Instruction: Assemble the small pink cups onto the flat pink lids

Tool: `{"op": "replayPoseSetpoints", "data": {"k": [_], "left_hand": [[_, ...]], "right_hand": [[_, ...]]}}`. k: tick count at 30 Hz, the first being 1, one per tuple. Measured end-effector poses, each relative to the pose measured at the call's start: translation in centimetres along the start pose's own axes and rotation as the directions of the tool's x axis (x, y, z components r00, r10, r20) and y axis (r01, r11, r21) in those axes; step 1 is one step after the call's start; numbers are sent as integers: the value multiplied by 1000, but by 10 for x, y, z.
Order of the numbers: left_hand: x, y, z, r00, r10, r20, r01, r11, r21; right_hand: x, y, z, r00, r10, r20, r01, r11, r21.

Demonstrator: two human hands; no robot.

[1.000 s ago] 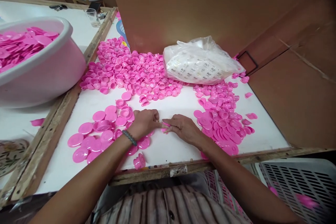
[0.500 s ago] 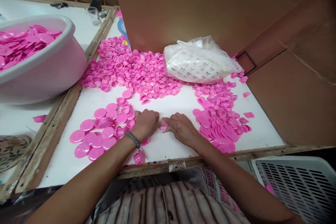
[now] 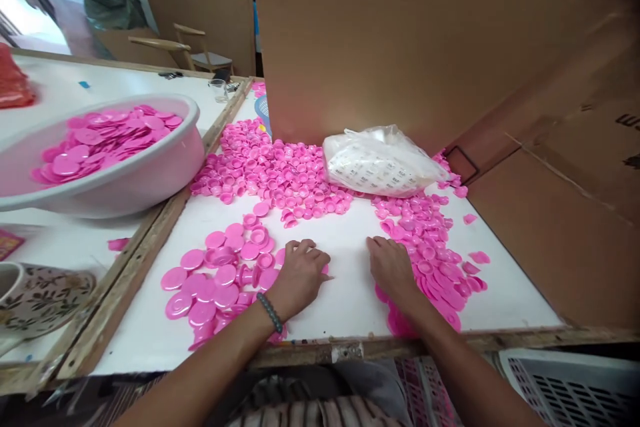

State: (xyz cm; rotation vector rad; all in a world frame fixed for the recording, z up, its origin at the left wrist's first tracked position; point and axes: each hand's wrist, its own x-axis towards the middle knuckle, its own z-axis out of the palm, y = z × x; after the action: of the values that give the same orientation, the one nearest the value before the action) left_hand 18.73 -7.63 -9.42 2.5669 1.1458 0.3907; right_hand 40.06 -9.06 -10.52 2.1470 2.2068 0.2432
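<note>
My left hand (image 3: 300,278), with a bead bracelet at the wrist, is closed on a small pink plastic piece (image 3: 325,270), mostly covered by the fingers. It hovers at the edge of a loose group of pink toy saucers and cups (image 3: 225,275). My right hand (image 3: 392,268) has moved over to the heap of pink plastic pieces (image 3: 440,280) on the right. Its fingers are bent down and together beside that heap; anything inside them is hidden. Many small pink toy cups (image 3: 280,177) lie piled along the back of the white table (image 3: 345,320).
A large tub (image 3: 195,147) of pink saucers stands left, beyond a wooden rail (image 3: 130,257). Near it is a floral mug (image 3: 50,297). A plastic bag of white printed material (image 3: 380,163) rests against tall cardboard (image 3: 360,47). A pale slotted basket (image 3: 575,380) sits below right.
My hands have separated: the right moved away to the right-hand heap, while the left stays near the left group with a pink piece. The view has tilted up, showing more of the room.
</note>
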Motion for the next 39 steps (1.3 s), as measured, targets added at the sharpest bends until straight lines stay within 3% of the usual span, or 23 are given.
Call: {"op": "replayPoseSetpoints", "data": {"k": [3, 6, 10, 12, 14, 17, 19, 21, 26, 28, 31, 35, 39], "left_hand": [[-7, -7, -5, 997, -77, -29, 78, 997, 26], [-15, -11, -9, 992, -118, -49, 119, 993, 13], [-22, -14, -9, 985, -157, -74, 156, 987, -31], [-24, -15, -7, 982, -171, -84, 167, 984, -57], [-24, -17, -6, 980, -179, -90, 172, 982, -74], [-22, -17, -6, 976, -186, -109, 178, 981, -78], [-20, -17, -6, 976, -183, -115, 177, 982, -66], [-17, -17, -7, 978, -178, -107, 175, 984, -43], [-3, -15, -8, 974, -220, -58, 221, 975, 5], [3, -14, -6, 968, -246, -46, 247, 969, 9], [10, -14, -2, 961, -274, -30, 274, 962, -4], [11, -14, 1, 954, -299, -27, 297, 953, -52], [10, -15, 5, 951, -302, -63, 297, 952, -67]], "right_hand": [[14, -18, -3, 993, -115, -24, 116, 991, 60], [28, -40, -9, 983, -179, -39, 183, 957, 226], [48, -57, -18, 966, -248, 67, 200, 889, 413], [59, -66, -23, 957, -280, 68, 232, 888, 398], [71, -79, -27, 945, -327, -13, 310, 882, 355], [90, -103, -30, 879, -465, -108, 475, 832, 287], [99, -116, -29, 838, -540, -82, 541, 801, 258], [103, -119, -27, 838, -546, -21, 531, 805, 266], [89, -87, -28, 944, -292, 150, 231, 916, 328], [80, -65, -31, 952, -202, 231, 120, 938, 325], [66, -38, -32, 937, -167, 306, 62, 944, 323], [48, -19, -27, 979, -182, 92, 131, 906, 402], [36, -19, -16, 962, -266, -57, 262, 853, 451]]}}
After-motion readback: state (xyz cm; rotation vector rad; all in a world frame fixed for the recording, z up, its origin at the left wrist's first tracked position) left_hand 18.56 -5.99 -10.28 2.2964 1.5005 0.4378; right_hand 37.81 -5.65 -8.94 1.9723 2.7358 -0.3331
